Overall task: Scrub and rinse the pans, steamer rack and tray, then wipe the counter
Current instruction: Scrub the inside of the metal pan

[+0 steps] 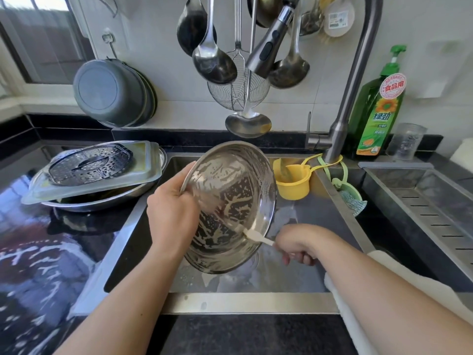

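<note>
A round steel pan (230, 201), streaked with suds, is tilted on edge over the sink (294, 280). My left hand (171, 213) grips its left rim. My right hand (299, 244) holds a pale brush (256, 237) by its handle, with the head against the pan's lower inner wall. On the counter at the left a perforated dark steamer rack (89, 165) lies on a pale tray (148, 170), which sits on another steel pan (102, 201).
A faucet (350, 98) rises at the back right, its spray head (271, 44) hanging above the sink. Ladles and a strainer hang on the wall. A yellow cup (294, 183), green dish soap bottle (378, 108), drain rack (435, 201) and white cloth (384, 278) are on the right. The left counter (38, 265) is wet.
</note>
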Action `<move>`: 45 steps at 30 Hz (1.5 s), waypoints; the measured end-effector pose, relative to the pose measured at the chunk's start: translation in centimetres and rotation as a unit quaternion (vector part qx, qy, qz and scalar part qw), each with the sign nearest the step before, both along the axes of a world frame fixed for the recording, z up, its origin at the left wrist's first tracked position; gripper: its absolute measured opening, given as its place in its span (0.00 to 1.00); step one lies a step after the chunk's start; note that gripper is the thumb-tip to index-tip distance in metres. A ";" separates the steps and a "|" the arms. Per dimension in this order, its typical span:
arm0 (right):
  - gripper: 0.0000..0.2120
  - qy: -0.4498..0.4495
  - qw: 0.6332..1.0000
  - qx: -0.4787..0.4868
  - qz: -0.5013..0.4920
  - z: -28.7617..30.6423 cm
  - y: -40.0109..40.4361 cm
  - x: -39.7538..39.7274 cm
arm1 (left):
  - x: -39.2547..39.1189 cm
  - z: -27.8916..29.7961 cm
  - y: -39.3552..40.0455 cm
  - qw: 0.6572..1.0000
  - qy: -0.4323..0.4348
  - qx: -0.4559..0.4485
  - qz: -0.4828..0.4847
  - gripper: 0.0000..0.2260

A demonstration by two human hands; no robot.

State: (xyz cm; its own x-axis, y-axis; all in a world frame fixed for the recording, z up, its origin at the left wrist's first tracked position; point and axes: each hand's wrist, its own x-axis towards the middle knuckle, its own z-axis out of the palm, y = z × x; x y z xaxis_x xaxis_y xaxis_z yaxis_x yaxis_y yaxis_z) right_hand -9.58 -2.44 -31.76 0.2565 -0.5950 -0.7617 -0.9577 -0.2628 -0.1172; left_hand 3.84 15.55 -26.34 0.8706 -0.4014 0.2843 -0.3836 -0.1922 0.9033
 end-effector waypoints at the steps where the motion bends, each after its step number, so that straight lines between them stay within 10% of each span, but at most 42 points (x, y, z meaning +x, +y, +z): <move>1: 0.14 -0.028 0.999 -0.026 -0.008 0.3 -0.2 0.1 | 0.0 0.0 0.0 1.000 0.001 -0.011 0.004 0.31; 5: 0.15 -0.157 0.956 -0.249 -0.009 1.7 -1.8 0.3 | 0.3 -0.3 -0.4 1.000 -0.013 -0.022 0.016 0.31; 11: 0.18 -0.055 0.993 0.104 -0.015 0.3 0.8 -0.4 | 0.6 -1.1 -0.7 0.997 -0.003 -0.076 0.003 0.27; 17: 0.05 -0.165 0.972 -0.158 -0.045 2.9 -0.3 0.1 | 1.0 -1.4 -1.0 0.994 -0.011 -0.106 0.021 0.25; 21: 0.19 -0.079 0.993 0.088 -0.007 1.2 1.6 -0.1 | 1.2 -1.4 -0.9 0.988 -0.007 -0.153 0.032 0.22; 26: 0.18 -0.166 0.984 -0.058 -0.037 1.7 0.6 0.1 | 1.4 -1.7 -1.0 0.982 0.020 -0.185 0.033 0.25; 30: 0.21 -0.087 0.988 0.106 0.067 1.4 2.8 0.0 | 1.1 -1.7 -1.2 0.981 0.040 -0.189 0.033 0.23; 36: 0.16 -0.123 0.962 -0.243 0.028 2.4 -0.6 0.6 | 1.1 -1.8 -1.5 0.976 0.039 -0.214 0.030 0.23; 41: 0.10 -0.069 0.990 0.060 0.106 1.3 4.0 0.9 | 0.9 -2.0 -1.4 0.978 0.032 -0.206 0.019 0.25; 45: 0.15 -0.063 0.967 -0.199 0.144 1.0 -0.4 1.7 | 1.2 -1.9 -1.5 0.970 0.047 -0.239 0.017 0.25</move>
